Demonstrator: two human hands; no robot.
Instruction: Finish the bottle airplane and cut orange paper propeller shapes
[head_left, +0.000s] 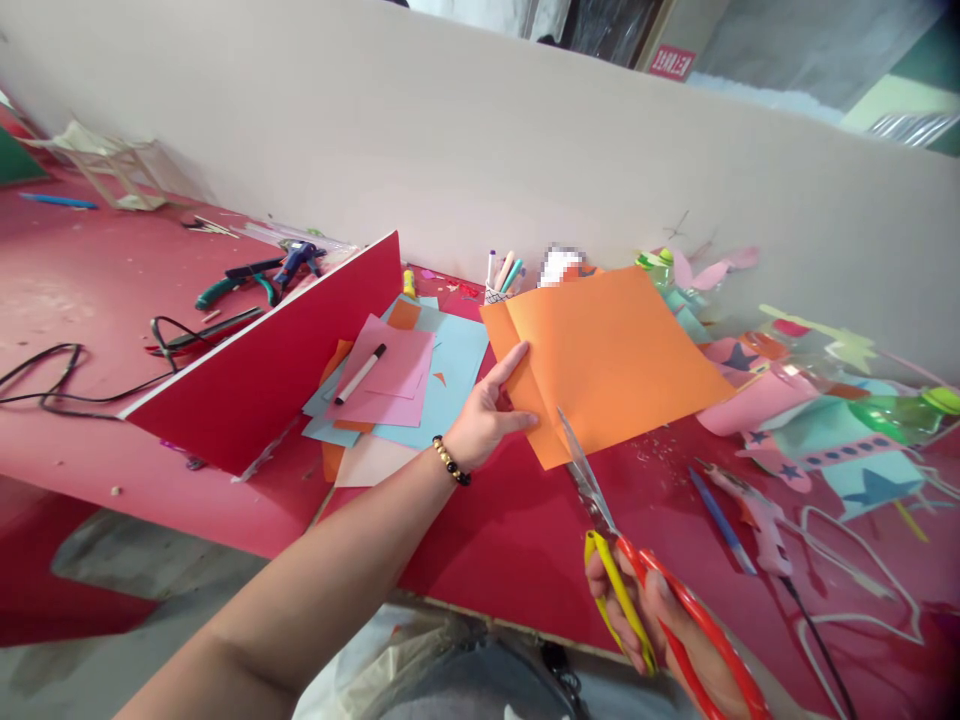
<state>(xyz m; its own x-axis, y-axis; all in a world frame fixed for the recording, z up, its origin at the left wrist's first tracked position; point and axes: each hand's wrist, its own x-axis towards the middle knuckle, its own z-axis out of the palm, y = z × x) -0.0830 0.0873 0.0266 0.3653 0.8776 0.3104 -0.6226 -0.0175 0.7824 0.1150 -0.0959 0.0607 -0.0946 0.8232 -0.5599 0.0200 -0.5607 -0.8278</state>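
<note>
My left hand (491, 415), with a beaded bracelet at the wrist, grips the left edge of an orange sheet of paper (622, 350), thumb in front and fingers partly hidden behind. A crease runs down the sheet near that edge. In my right hand (667, 620) is a pair of scissors (600, 510) with one yellow and one red handle. The blades are parted and sit at the lower edge of the paper, close to the crease.
Pink paper (390, 370) with a marker (360, 374) on it lies over blue sheets (457, 360). A red upright board (300, 360) divides the table. Glue gun (757, 520), blue pen (720, 520) and decorated bottles (772, 390) are on the right; pliers (236, 280) lie left.
</note>
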